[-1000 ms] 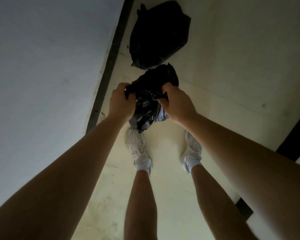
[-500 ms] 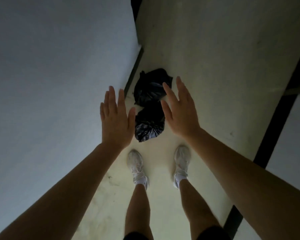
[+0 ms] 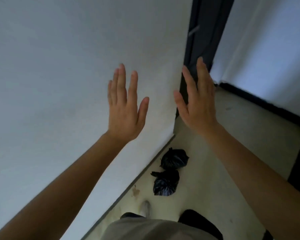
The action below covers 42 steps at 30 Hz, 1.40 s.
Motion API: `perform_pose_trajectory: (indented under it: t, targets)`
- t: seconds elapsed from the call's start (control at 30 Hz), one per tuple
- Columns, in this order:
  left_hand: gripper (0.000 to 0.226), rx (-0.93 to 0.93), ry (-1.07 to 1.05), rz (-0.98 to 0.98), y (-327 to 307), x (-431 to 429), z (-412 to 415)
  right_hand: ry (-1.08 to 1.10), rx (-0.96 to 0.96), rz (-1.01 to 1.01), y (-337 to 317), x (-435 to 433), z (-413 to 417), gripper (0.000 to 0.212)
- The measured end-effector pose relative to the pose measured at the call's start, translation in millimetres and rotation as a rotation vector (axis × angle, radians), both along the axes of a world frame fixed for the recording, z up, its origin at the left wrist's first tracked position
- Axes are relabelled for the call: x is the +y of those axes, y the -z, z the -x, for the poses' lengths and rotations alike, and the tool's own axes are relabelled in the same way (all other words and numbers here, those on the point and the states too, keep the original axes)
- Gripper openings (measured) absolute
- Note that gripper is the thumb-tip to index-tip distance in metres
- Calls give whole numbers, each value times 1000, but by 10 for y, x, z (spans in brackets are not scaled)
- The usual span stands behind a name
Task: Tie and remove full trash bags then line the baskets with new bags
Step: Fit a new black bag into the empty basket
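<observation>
Two tied black trash bags lie on the pale floor beside the wall's foot: the nearer bag (image 3: 165,185) and the farther bag (image 3: 174,158), touching each other. My left hand (image 3: 126,108) is raised well above them, flat, fingers spread, holding nothing. My right hand (image 3: 197,99) is raised the same way, empty, in front of the wall corner. Both hands are far from the bags. No basket is in view.
A white wall (image 3: 59,84) fills the left side and ends at a corner. A dark door frame (image 3: 203,32) stands beyond it. A second white wall (image 3: 267,49) with black skirting runs at right. One white shoe (image 3: 145,207) shows near the bottom.
Both hands let go of the nearer bag, which now lies on the floor by the other one. My hands opened and rose, and the view lifted as I stood up.
</observation>
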State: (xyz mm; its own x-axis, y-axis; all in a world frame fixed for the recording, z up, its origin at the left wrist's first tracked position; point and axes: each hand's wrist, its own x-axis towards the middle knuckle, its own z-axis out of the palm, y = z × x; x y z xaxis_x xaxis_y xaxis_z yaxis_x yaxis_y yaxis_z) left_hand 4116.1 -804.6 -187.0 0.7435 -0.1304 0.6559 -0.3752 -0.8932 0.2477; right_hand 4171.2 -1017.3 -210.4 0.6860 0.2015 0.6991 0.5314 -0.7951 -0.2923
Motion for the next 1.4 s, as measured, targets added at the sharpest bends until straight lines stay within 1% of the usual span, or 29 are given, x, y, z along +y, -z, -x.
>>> perform_pose_trajectory:
  t: [0.1, 0.2, 0.3, 0.4, 0.47, 0.6, 0.73, 0.8, 0.9, 1.03, 1.13, 1.23, 1.3, 1.4]
  targets:
    - [60, -49, -196, -59, -122, 325, 522, -202, -38, 22, -156, 401, 52, 62]
    - [61, 0, -506, -16, 22, 610, 1351, -432, 21, 11, -1, 899, 331, 64]
    - [64, 67, -812, 26, 139, 770, 2346, -657, 79, 24, 156, 1492, 886, 65]
    - [65, 131, -1055, -5, 28, 920, 3402, -881, 117, 25, 83, 2138, 1681, 66]
    - [65, 136, -1216, -62, -186, 995, 4087, -1049, 93, 31, -85, 2547, 2279, 67]
    - [65, 42, -1560, -92, -613, 1018, 5479, -1349, -41, 13, -509, 3235, 3606, 68]
    - [65, -19, -1838, -10, -744, 898, 6915, -1555, -75, -36, -833, 3779, 5090, 68]
    - [65, -22, -1939, 28, -755, 818, 7631, -1646, -93, -39, -907, 4004, 5892, 67]
    - [65, -1, -2072, 32, -787, 690, 8632, -1777, -82, -40, -985, 4268, 7133, 68]
    - [66, -18, -2232, 107, -833, 485, 9767, -1937, -47, -19, -1013, 4400, 8608, 70]
    - [66, 1, -2326, 122, -834, 405, 10440, -2007, -25, 36, -919, 4464, 9447, 70]
    - [66, -5, -2401, 166, -747, 457, 11022, -2100, -49, 80, -727, 4606, 10175, 69]
    - [65, -27, -2431, 195, -641, 558, 11383, -2140, -57, 108, -591, 4768, 10629, 68]
    - [65, -3, -2467, 199, -465, 844, 11996, -2201, -84, 162, -437, 5109, 11379, 69]
